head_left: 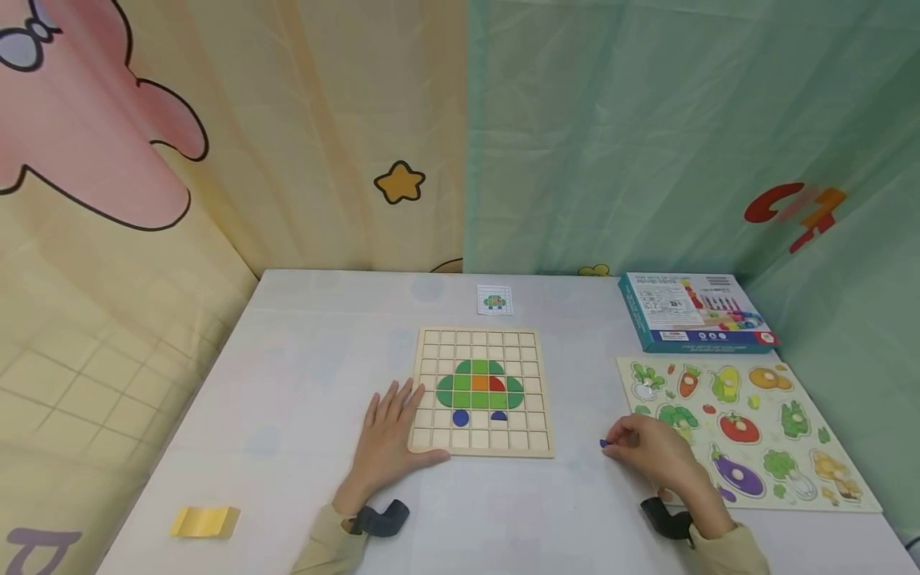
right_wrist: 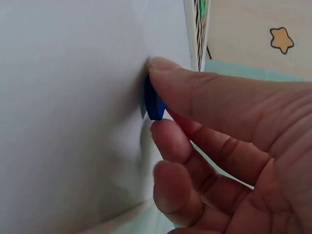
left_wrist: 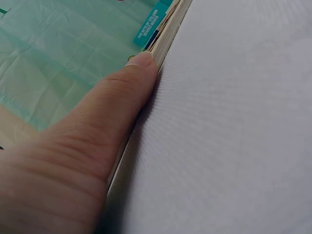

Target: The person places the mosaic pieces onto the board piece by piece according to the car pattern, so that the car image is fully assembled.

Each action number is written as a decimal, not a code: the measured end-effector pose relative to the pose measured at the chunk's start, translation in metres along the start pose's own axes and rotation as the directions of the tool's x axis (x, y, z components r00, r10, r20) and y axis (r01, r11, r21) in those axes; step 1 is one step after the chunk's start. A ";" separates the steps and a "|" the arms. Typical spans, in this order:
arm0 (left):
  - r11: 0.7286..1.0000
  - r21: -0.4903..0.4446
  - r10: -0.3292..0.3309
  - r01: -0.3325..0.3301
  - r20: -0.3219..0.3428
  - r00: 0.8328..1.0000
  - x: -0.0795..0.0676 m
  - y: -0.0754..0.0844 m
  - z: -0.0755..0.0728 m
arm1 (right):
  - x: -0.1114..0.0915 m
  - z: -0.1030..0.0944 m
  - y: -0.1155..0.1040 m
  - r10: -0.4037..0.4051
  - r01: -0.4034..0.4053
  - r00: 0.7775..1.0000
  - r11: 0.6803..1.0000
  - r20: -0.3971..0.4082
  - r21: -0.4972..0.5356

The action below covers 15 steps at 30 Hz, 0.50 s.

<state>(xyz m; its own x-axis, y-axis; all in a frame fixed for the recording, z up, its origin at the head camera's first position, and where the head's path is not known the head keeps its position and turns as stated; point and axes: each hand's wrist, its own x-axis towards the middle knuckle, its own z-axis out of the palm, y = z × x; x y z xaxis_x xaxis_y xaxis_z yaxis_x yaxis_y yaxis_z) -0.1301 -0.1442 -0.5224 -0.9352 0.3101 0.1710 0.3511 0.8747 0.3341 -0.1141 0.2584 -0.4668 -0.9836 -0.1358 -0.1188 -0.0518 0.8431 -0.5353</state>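
Note:
A wooden grid board (head_left: 537, 439) lies mid-table with green, orange, red and blue pieces set in its squares. Together the green pieces (head_left: 462, 398) form a rounded shape, with an orange square (head_left: 480, 382) and a red quarter piece (head_left: 496, 384) inside it. Below them are a blue circle (head_left: 461, 418) and a blue half-circle (head_left: 499, 415). My left hand (head_left: 391, 427) rests with spread fingers at the board's left edge, its thumb (left_wrist: 122, 92) along the near corner. To the right of the board, my right hand (head_left: 654, 451) pinches a small blue piece (right_wrist: 154, 101) between thumb and fingers, close over the table.
A small pattern card (head_left: 494, 300) lies behind the board. At the right are a vegetable puzzle board (head_left: 776, 431), partly under my right hand, and a flat box (head_left: 697, 313) behind it. A yellow curved block (head_left: 204, 522) sits at the front left.

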 end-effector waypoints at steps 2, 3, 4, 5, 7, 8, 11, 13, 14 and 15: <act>1.000 0.003 0.002 -0.002 0.001 1.000 0.000 0.000 0.000 | 0.002 0.002 -0.002 -0.012 0.012 1.000 1.000 -0.007 0.005; 1.000 0.004 0.004 -0.004 0.002 1.000 0.000 0.001 0.000 | 0.002 0.003 -0.004 -0.024 0.024 1.000 1.000 -0.011 0.005; 1.000 0.002 0.005 -0.005 0.001 1.000 0.000 0.001 0.000 | 0.003 0.004 -0.005 -0.031 0.031 0.999 0.999 -0.013 0.009; 1.000 0.001 0.007 -0.007 -0.002 1.000 0.000 0.001 0.000 | 0.003 0.006 -0.007 -0.041 0.041 0.999 0.999 -0.015 0.009; 1.000 -0.006 0.009 -0.009 -0.013 1.000 0.000 0.001 -0.001 | 0.005 0.009 -0.010 -0.059 0.059 0.998 0.998 -0.019 0.006; 1.000 -0.005 0.007 -0.007 -0.015 1.000 0.000 0.001 -0.001 | 0.007 0.011 -0.012 -0.068 0.068 0.997 0.998 -0.023 0.001; 1.000 -0.002 0.004 -0.004 -0.016 1.000 0.000 0.001 -0.002 | 0.012 0.017 -0.021 -0.096 0.096 0.994 0.995 -0.046 0.007; 1.000 -0.004 0.004 -0.004 -0.012 1.000 0.000 0.001 -0.002 | 0.016 0.020 -0.028 -0.110 0.111 0.992 0.994 -0.066 0.015; 1.000 -0.001 0.003 -0.003 -0.007 1.000 0.000 0.000 -0.002 | 0.018 0.022 -0.033 -0.113 0.115 0.991 0.993 -0.072 0.017; 1.000 -0.001 0.004 -0.004 -0.004 1.000 0.001 0.000 -0.002 | 0.020 0.025 -0.037 -0.121 0.122 0.990 0.992 -0.079 0.016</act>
<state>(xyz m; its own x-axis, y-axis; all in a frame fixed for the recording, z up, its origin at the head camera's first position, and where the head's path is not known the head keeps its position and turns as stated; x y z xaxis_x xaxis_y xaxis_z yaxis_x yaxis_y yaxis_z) -0.1305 -0.1444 -0.5208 -0.9337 0.3117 0.1763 0.3546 0.8731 0.3345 -0.1281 0.2119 -0.4702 -0.9806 -0.1953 0.0130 -0.1691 0.8119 -0.5588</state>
